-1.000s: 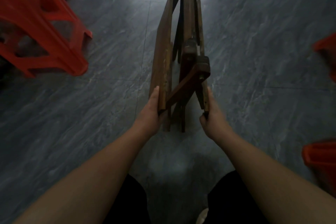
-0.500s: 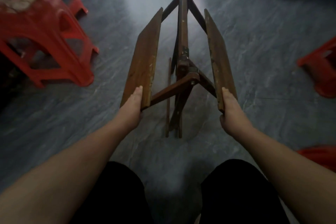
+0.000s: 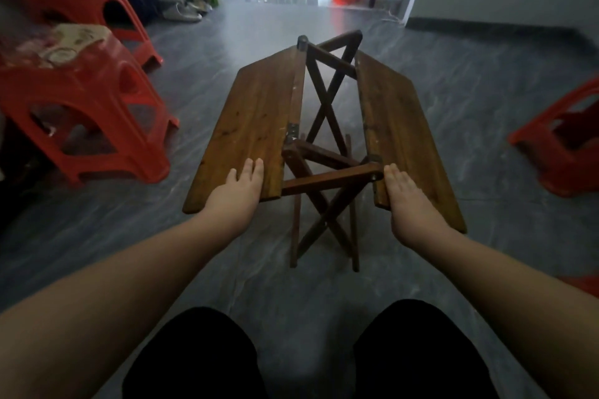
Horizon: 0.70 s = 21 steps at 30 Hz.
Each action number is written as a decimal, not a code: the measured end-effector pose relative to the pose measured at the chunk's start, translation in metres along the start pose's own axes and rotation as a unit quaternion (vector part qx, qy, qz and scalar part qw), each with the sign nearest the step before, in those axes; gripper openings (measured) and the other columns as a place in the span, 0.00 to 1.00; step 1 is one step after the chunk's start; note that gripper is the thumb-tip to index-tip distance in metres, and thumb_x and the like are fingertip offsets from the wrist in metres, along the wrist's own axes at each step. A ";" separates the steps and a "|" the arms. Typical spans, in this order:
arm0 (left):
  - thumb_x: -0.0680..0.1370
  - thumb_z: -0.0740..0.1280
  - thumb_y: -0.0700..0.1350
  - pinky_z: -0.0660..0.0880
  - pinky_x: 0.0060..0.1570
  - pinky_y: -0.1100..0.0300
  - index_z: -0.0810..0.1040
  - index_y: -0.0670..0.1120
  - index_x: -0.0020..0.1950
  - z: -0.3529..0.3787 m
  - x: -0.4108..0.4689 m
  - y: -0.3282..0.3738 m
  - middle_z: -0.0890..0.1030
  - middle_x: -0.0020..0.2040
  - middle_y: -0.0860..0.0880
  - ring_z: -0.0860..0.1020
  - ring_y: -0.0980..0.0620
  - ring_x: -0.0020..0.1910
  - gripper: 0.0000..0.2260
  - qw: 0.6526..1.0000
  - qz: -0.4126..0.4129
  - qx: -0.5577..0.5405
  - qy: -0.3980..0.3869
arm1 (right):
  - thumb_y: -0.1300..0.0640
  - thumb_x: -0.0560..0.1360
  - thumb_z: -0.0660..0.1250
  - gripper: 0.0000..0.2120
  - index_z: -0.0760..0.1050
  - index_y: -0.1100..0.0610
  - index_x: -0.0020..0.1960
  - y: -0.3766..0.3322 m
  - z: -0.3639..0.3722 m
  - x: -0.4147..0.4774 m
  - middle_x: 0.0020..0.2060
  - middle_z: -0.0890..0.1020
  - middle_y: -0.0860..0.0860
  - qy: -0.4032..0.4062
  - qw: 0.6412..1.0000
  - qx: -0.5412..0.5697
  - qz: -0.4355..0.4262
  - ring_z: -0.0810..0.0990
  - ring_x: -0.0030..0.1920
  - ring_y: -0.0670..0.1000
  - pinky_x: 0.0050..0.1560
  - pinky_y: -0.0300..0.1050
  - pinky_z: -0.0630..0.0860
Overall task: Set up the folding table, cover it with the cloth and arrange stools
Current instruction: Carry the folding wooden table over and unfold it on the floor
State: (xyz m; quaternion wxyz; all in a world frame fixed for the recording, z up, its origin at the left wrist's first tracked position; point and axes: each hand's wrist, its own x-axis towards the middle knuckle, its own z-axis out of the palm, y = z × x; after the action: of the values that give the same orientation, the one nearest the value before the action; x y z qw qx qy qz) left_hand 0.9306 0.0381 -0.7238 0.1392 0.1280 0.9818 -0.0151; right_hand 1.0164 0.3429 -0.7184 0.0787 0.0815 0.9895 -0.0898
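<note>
As it stands now: the folding table [image 3: 327,179] is half opened on the floor [image 3: 194,269] straight ahead of both hands, its two leaves sloping outwards with a wide gap between them.
Left hand: the left hand [image 3: 238,196] lies flat on the near end of the left leaf [image 3: 252,120], fingers straight, closed round nothing that I can see.
Right hand: the right hand [image 3: 405,201] lies flat along the inner edge of the right leaf [image 3: 398,126], fingers straight as well.
Why held so: one palm per leaf, I'd judge, lets the person press both sides down and apart evenly, so the frame spreads without twisting.
Legs: the crossed legs [image 3: 294,236] stand on the floor between and below the hands, bearing the weight.
Stools: a red stool [image 3: 97,107] sits well out beyond the left hand, another red stool [image 3: 557,152] well out beyond the right, likely kept back to give the leaves room.
Cloth: a pale patterned thing [image 3: 64,42] rests on the seat of the stool left of the left hand. It is too blurred to call.
Hidden: both thumbs are out of sight, so I cannot tell whether they hook under the leaves. Any catch beneath is covered, and the stool to the right is cut off by the frame's edge.
</note>
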 end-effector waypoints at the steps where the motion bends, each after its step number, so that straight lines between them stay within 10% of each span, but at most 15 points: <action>1: 0.77 0.63 0.32 0.72 0.67 0.42 0.36 0.51 0.80 -0.005 -0.001 0.001 0.41 0.82 0.48 0.51 0.40 0.80 0.44 1.000 0.000 0.010 -0.002 | 0.71 0.75 0.58 0.43 0.38 0.53 0.81 0.001 -0.002 -0.002 0.81 0.43 0.49 -0.002 1.000 -0.004 0.004 0.45 0.80 0.52 0.78 0.55 0.54; 21: 0.77 0.71 0.46 0.74 0.63 0.38 0.39 0.51 0.80 -0.080 0.015 0.011 0.45 0.81 0.45 0.57 0.35 0.77 0.45 0.993 0.008 0.118 -0.012 | 0.67 0.78 0.58 0.41 0.36 0.52 0.81 0.011 -0.093 0.004 0.81 0.41 0.49 -0.022 0.990 -0.136 0.014 0.47 0.80 0.53 0.77 0.56 0.56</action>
State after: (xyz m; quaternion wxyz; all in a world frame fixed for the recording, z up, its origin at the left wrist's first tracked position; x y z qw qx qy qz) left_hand 0.8982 0.0572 -0.6507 0.1351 0.1515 0.9704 -0.1310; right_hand 1.0016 0.3724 -0.6303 0.1118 0.0821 0.9893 0.0454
